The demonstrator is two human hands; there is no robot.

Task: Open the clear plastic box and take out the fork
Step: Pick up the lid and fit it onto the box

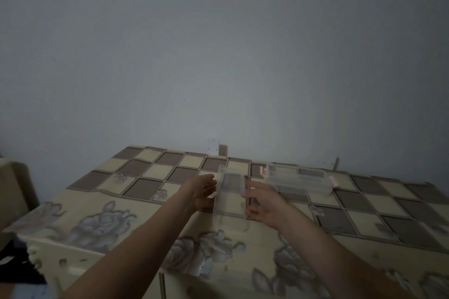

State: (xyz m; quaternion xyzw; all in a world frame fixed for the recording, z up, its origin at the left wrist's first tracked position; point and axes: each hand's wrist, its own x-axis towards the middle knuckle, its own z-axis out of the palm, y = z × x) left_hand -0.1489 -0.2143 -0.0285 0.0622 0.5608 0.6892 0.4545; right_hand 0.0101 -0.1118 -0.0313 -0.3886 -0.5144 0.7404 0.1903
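Observation:
A long, narrow clear plastic box [230,198] is held between my two hands just above the patterned tablecloth [102,204]. My left hand [200,192] presses on its left side, near a small pink clasp. On the right side, my right hand [263,202] has its fingers curled on the edge. A second clear plastic piece [298,179] with pink clasps at both ends lies on the table behind and to the right. I cannot tell which piece is the lid. No fork is visible; the picture is dim and blurred.
The table stands against a plain grey wall [218,56], and its front edge runs under my forearms. A beige piece of furniture [14,192] stands at the far left. Two small brackets stick up behind the table's far edge.

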